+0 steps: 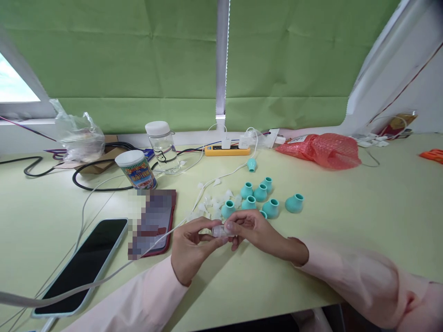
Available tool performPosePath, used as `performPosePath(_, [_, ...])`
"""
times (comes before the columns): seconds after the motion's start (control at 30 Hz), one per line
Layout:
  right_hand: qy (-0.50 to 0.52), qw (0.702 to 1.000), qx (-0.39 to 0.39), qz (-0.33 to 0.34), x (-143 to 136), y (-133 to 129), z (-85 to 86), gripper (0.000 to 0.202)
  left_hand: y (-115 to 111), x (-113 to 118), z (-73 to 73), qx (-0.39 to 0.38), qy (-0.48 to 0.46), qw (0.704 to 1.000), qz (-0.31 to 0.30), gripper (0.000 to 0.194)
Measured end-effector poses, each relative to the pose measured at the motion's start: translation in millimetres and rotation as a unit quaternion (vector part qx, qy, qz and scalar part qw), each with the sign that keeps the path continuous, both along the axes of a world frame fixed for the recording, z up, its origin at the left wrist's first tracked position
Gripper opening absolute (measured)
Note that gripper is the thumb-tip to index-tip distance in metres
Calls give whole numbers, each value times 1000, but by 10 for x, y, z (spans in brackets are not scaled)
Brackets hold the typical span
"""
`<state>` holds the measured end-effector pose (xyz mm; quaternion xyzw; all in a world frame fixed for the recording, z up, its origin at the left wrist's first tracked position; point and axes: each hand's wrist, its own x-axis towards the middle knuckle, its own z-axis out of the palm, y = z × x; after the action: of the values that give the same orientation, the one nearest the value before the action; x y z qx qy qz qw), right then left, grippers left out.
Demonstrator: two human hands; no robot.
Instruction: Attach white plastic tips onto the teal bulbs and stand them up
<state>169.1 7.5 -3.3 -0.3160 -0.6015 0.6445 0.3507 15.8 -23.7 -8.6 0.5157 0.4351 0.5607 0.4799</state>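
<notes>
Both hands meet over the table near its front edge. Between the thumb and fingers of my left hand [194, 244] is one end of a small clear plastic piece [218, 231]. My right hand [254, 230] pinches the other end of that piece, its fingertips covering part of it. Just beyond the hands stand several teal bulb-shaped pieces [272, 208] with round openings on top. One teal piece [294, 203] sits apart to the right, another [252, 165] farther back by the power strip. Small translucent white pieces [216, 203] lie scattered left of the teal group.
Two phones [83, 267] [155, 226] lie at the left, with a white cable crossing them. Behind are a printed cup [136, 170], a clear bottle [162, 150], a plastic bag [81, 138], a yellow power strip [226, 151] and red bubble wrap [321, 150].
</notes>
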Motion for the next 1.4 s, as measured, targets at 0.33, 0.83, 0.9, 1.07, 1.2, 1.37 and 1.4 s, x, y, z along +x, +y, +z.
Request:
performPosePath(0.33, [11, 996, -77, 36, 25, 19, 92, 25, -10, 1, -14, 59, 61, 996, 7, 20])
performPosePath(0.83, [-114, 969, 194, -102, 216, 230, 365, 25, 65, -34, -100, 256, 466, 845, 50, 48])
performPosePath(0.9, [-198, 929, 297, -97, 218, 229, 312, 26, 65, -16, -123, 248, 536, 806, 33, 35])
performPosePath(1.07, [-354, 822, 445, 2, 176, 187, 191, 29, 43, -6, -200, 232, 609, 759, -16, 33])
performPosePath(1.2, [-408, 771, 487, 39, 166, 198, 171, 30, 47, -5, -235, 226, 617, 754, -20, 31])
performPosePath(1.37, [-383, 805, 452, 27, 181, 207, 183, 34, 49, 10, -221, 232, 617, 752, -17, 32])
performPosePath(1.4, [-375, 817, 438, 22, 185, 205, 187, 34, 49, 10, -218, 239, 619, 748, -17, 34])
